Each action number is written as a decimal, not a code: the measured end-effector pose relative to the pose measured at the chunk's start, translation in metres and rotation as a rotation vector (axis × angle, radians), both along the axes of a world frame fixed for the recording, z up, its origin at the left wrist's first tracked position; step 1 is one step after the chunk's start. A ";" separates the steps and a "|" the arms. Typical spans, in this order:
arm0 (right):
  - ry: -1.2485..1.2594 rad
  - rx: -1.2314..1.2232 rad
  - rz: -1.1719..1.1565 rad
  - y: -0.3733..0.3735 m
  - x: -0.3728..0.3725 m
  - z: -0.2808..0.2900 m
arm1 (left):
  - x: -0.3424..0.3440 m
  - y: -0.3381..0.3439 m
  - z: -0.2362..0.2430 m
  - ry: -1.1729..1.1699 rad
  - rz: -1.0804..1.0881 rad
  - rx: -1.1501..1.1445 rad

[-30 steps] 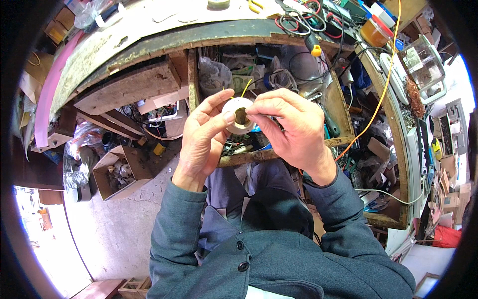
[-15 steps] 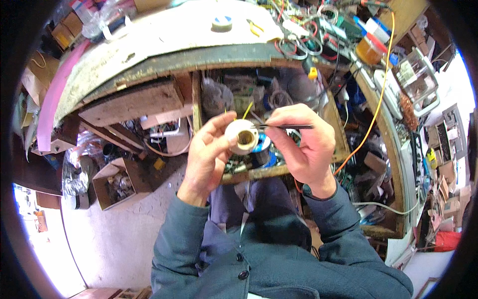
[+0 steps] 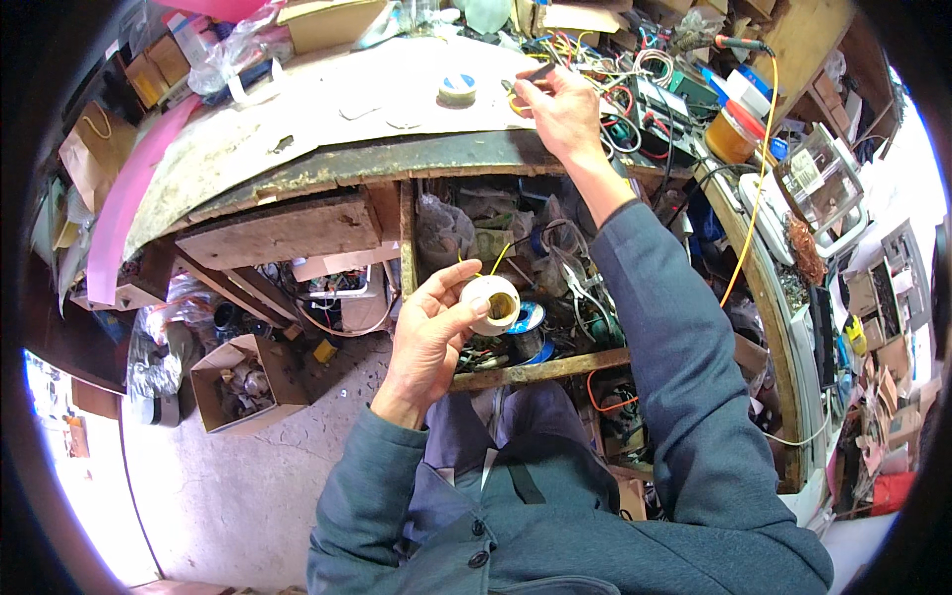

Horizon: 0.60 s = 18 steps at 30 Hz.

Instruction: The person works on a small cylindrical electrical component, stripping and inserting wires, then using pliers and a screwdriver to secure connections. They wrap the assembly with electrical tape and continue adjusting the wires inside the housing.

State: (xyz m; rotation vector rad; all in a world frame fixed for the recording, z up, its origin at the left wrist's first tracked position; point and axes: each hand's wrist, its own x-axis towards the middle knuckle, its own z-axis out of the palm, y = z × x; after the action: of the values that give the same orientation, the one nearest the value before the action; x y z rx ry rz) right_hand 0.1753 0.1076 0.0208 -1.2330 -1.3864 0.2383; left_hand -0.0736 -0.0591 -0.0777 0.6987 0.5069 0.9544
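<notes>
My left hand [image 3: 431,342] is closed round a white lamp socket [image 3: 493,305], pinched between thumb and fingers above the drawer. The socket's round opening faces me and looks brassy inside. A thin yellow wire [image 3: 501,258] sticks up behind it. My right hand [image 3: 563,111] is stretched out over the far workbench, fingers closed on a slim dark tool [image 3: 541,72] that looks like tweezers. Beside those fingertips is a small yellow-handled tool [image 3: 517,103], partly hidden by the hand. A round tin [image 3: 457,90] stands to its left on the bench.
The open drawer [image 3: 555,371] below my hands holds pliers [image 3: 575,283], a blue-rimmed spool [image 3: 528,319] and plastic bags. Tangled wires [image 3: 625,129] lie at the bench's right. A soldering iron [image 3: 744,45] trails an orange cord. A carton [image 3: 248,387] sits on the floor at left.
My right hand has left the socket and reached forward to the bench, carrying the slim dark tool. My left hand still holds the socket in nearly the same place. The view has tilted slightly up.
</notes>
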 end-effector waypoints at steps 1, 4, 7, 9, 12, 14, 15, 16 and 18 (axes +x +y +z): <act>-0.025 -0.012 -0.004 0.008 0.001 -0.001 | 0.000 0.000 0.000 -0.001 0.000 0.002; -0.072 -0.030 -0.023 0.024 0.000 -0.004 | -0.001 0.000 0.001 0.012 0.001 -0.004; -0.057 -0.027 -0.044 0.028 0.000 -0.006 | -0.002 -0.001 0.002 0.023 0.003 -0.007; -0.034 -0.037 -0.025 0.027 -0.001 -0.008 | -0.001 -0.001 0.002 0.023 0.002 -0.006; -0.003 -0.014 -0.044 0.026 -0.001 -0.007 | -0.002 -0.001 0.001 0.017 -0.002 -0.011; 0.087 0.041 -0.026 0.023 0.005 0.000 | -0.002 -0.001 0.001 0.014 -0.003 -0.020; 0.095 0.042 -0.049 0.022 0.009 0.003 | -0.001 -0.001 0.001 0.010 -0.007 -0.023; 0.104 0.044 -0.073 0.021 0.012 0.005 | -0.001 0.000 0.001 0.005 -0.010 -0.026; 0.076 0.031 -0.077 0.024 0.020 0.004 | -0.001 0.000 0.002 0.002 -0.014 -0.028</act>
State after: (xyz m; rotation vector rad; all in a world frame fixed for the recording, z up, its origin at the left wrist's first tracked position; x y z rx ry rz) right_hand 0.1956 0.1313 0.0251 -1.2373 -1.2702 0.2074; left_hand -0.0745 -0.0592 -0.0760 0.6768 0.5158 0.9317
